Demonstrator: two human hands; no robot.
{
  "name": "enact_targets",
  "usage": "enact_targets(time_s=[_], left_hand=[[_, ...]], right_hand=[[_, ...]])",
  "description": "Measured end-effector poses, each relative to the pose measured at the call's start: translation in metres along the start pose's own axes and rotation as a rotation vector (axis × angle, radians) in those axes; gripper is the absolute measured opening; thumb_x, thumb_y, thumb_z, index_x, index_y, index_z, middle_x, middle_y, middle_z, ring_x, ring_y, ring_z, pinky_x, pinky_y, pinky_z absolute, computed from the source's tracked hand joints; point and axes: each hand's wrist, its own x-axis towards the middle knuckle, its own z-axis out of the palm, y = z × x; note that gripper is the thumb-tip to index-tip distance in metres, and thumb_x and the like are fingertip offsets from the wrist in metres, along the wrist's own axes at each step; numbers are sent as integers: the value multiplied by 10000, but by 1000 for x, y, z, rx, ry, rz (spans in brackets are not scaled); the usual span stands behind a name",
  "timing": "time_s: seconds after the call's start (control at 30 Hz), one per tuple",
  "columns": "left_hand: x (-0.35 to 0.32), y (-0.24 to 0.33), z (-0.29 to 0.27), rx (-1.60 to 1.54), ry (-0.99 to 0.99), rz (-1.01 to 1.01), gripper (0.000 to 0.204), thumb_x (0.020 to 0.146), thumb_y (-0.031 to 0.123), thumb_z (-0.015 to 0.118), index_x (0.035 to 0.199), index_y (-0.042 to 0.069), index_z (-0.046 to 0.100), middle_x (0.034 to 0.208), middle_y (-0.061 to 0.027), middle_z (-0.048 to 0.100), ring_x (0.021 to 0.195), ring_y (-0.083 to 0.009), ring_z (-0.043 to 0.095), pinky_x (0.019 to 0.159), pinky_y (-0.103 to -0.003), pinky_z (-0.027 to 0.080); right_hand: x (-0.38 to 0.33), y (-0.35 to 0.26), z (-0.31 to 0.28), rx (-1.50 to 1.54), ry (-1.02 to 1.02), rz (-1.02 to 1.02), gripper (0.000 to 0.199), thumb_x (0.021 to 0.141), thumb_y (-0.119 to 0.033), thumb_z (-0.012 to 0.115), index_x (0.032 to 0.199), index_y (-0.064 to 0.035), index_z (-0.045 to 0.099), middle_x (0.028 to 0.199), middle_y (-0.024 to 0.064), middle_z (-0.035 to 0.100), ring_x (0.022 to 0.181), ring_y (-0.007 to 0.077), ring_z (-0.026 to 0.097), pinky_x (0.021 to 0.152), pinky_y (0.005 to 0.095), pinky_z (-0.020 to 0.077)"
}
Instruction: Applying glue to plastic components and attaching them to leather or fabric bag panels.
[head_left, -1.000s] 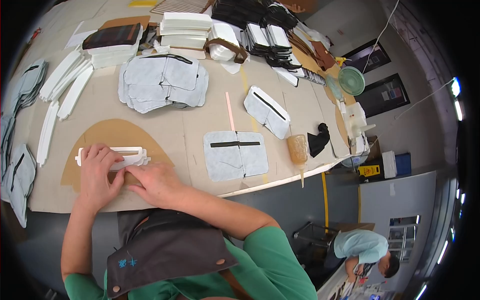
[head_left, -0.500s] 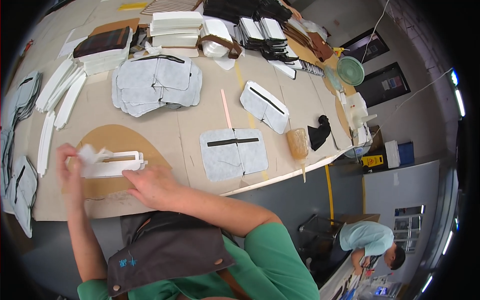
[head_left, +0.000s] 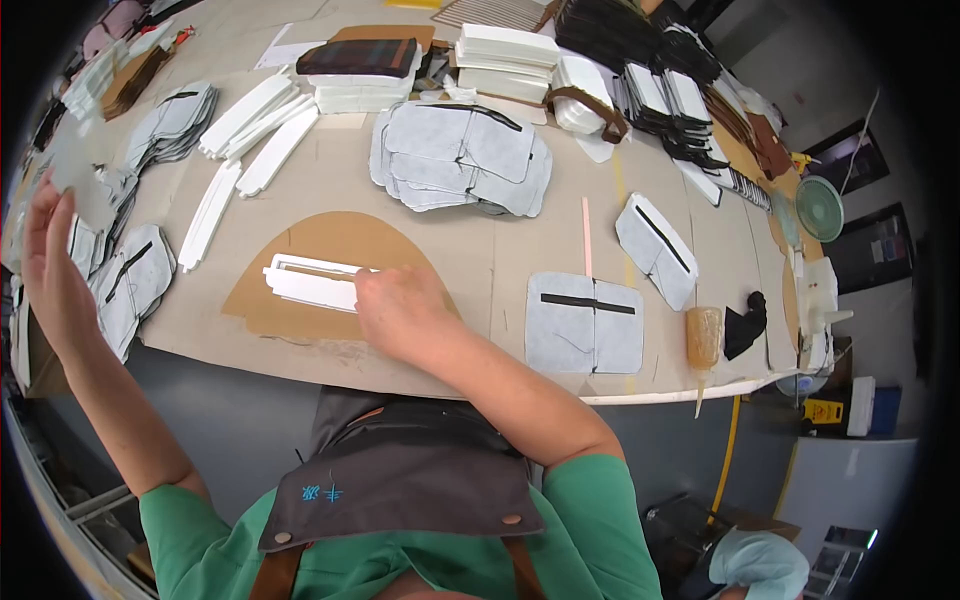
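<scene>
Your right hand (head_left: 400, 310) lay flat and pressed down on the end of the white slotted frame piece (head_left: 308, 282), pinning it on the brown curved pattern board (head_left: 330, 245) near the front edge of the surface (head_left: 500, 250); it was pressing rather than gripping. Your left hand (head_left: 50, 265) was raised well out to the left, fingers loosely curled around a thin pale grey cut piece (head_left: 80, 180) held up by its lower edge, above the stack of grey panels (head_left: 125, 285) at that end. By the look of it, you were at the step of bringing a grey piece over to join the frame, and the next move called for carrying it across and squaring it to the slot while the right hand held the frame from sliding. To the right lay a single grey panel with a black strip (head_left: 585, 322), with a thin pink stick (head_left: 586, 235) just above it and another grey panel (head_left: 655, 248) tilted beside it. A heap of grey panels (head_left: 460, 155) sat in the middle, long white strips (head_left: 255, 125) to its left, and stacks of white pieces (head_left: 505, 55) farther back. As for containers, only a small amber squeeze bottle (head_left: 703, 338) showed, lying at the front edge with its nozzle pointing off the surface; how full it was could not be told
</scene>
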Motion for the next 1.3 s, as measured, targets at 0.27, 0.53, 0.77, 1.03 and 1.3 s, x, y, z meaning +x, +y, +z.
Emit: enact_targets(time_s=[0.27, 0.53, 0.77, 1.03, 1.3], left_hand=[[-20, 94, 176, -225, -475, 109, 67, 887, 5, 600, 942, 28, 570, 1220, -85, 600, 1038, -129, 524, 949, -277, 391], [-89, 155, 283, -276, -995, 132, 111, 781, 25, 620, 845, 35, 530, 1127, -120, 592, 999, -278, 599, 918, -351, 452], [-122, 196, 336, -238, -1321, 65, 112, 760, 68, 624, 835, 42, 546, 1150, -132, 600, 1042, -346, 596, 896, -404, 473], [-145, 190, 359, -382, -1239, 134, 253, 788, 93, 652, 1030, 48, 590, 1235, -116, 557, 1169, -293, 532, 1009, -395, 403], [-137, 124, 326, -577, -1000, -598, 537, 829, 154, 731, 1311, 43, 521, 1223, -22, 551, 1141, -147, 472, 1016, -318, 380]], right_hand=[[-28, 8, 15, 291, 407, -171, 163, 899, -114, 611, 1031, -19, 628, 825, 134, 688, 722, 314, 668, 648, 433, 514], [-199, 124, -87, 968, 967, -27, 348, 646, -58, 849, 918, -69, 632, 1125, 91, 586, 1066, 218, 540, 939, 387, 436], [-202, 107, -147, 335, 742, 90, 461, 582, -173, 890, 965, -79, 650, 1220, 84, 565, 1174, 268, 497, 1010, 401, 385], [-211, 146, -121, 416, 591, 89, 229, 685, -69, 800, 863, -67, 657, 1038, 75, 631, 1058, 249, 553, 923, 371, 422], [-242, 175, -119, 1014, 815, 315, 95, 787, -46, 721, 817, -24, 634, 1057, 91, 639, 1052, 175, 543, 940, 347, 390]])
